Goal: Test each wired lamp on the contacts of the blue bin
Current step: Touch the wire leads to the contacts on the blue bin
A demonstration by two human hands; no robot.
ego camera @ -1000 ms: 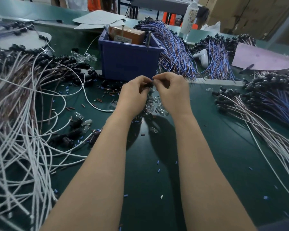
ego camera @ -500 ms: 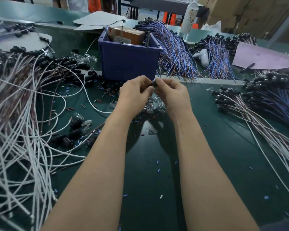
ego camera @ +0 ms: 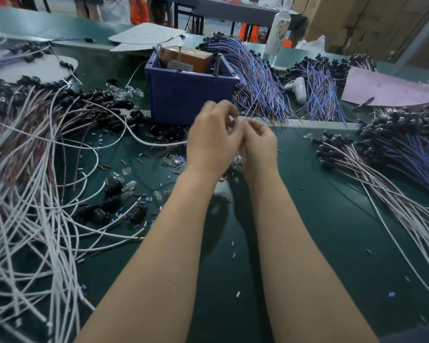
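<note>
Head view: left hand (ego camera: 213, 142) and right hand (ego camera: 261, 147) seemingly pinch glassy lamp (ego camera: 234, 120) near boxy blue bin (ego camera: 183, 97)

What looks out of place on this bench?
What looks like a white game controller lies among the blue-wired bundles right of the blue bin, unlike the lamp parts. Small blue and brown bits litter the green table.
</note>
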